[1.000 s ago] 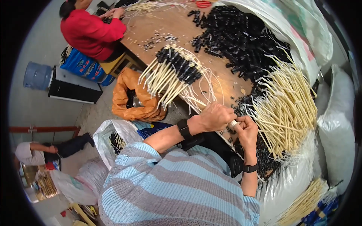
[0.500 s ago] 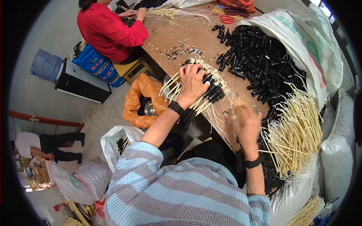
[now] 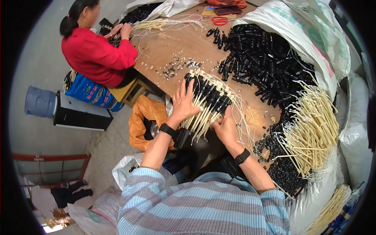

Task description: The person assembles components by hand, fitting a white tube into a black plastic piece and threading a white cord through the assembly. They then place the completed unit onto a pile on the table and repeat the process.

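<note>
A bundle of cream-sleeved wires [image 3: 198, 121] with black plastic lamp-holder-like parts [image 3: 211, 95] lies across the table's near edge, its sleeve ends overhanging. My left hand [image 3: 183, 103] lies over its left side, fingers stretched and thumb reaching across the sleeves. At the right side, my right hand [image 3: 226, 129] is closed on the bundle's edge, thumb and fingers together near the outer sleeves; exactly which piece they pinch is hidden. Thin white wires [image 3: 244, 117] trail from the bundle to the right, past my right hand.
Black plastic parts [image 3: 250, 58] pile up beside a white sack [image 3: 309, 31]. Cream-sleeved wires [image 3: 313, 129] are heaped at right, near small black pieces [image 3: 270, 150]. A co-worker in red [image 3: 96, 56] sits at far left. Red scissors [image 3: 219, 20] lie at the back; an orange bag [image 3: 137, 125] stands below.
My right hand has come left from the table's right side to the bundle. My left hand has slid to the bundle's left side and straightened its fingers. The view has shifted.
</note>
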### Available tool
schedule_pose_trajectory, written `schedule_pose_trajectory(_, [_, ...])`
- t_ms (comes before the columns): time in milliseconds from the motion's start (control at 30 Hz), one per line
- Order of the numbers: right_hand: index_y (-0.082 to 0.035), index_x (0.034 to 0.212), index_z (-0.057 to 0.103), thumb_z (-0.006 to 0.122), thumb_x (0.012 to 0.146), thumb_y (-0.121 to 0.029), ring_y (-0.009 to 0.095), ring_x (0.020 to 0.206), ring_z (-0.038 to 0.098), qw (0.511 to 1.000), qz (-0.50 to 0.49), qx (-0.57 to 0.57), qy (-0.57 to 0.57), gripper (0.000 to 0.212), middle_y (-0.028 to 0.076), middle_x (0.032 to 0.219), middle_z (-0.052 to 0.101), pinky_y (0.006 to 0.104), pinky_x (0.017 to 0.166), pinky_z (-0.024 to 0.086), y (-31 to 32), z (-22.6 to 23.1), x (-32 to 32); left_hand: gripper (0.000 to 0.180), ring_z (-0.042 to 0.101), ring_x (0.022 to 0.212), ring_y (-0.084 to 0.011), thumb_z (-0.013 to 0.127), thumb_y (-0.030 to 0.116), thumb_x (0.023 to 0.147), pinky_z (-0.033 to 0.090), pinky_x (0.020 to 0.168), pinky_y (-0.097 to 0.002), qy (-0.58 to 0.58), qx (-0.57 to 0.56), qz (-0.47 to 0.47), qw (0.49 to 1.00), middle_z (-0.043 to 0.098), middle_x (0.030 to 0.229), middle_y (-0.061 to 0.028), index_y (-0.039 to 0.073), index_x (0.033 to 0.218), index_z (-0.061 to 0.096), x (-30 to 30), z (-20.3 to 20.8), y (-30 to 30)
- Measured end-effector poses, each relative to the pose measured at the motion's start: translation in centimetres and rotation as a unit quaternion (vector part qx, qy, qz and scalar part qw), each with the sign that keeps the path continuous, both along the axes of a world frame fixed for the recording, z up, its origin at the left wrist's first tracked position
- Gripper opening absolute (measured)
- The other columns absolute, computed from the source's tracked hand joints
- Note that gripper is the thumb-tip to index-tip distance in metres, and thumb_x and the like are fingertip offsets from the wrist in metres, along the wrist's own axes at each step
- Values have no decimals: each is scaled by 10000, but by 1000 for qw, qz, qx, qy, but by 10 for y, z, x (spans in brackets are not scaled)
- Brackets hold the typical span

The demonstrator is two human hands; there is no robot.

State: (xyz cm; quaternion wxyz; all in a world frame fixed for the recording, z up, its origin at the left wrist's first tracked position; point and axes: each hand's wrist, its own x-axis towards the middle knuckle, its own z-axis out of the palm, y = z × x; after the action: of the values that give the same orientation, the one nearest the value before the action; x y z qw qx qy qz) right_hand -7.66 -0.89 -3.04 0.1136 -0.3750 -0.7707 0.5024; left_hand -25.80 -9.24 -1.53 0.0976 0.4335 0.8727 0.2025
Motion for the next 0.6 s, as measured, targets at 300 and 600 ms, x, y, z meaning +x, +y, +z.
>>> schedule_pose_trajectory(300, [87,1432,245,677,758,-120,249,607,638,999,-21,41,19,828,126,672,647,370,590,498,27,11,-10,989,249,1388,-442,715,206,631,206,1118,-603,7,6,53,999,215,1549,-184,184,1495,234,-21,8,17])
schedule_pose_trajectory(600, [3,886,657,671,741,-260,410,731,641,994,43,97,-13,301,229,779,652,485,650,506,37,-7,51,515,557,1145,-302,627,-19,711,434,999,-368,-54,251,-224,940,614,1209,-132,48,1221,598,70,58,67])
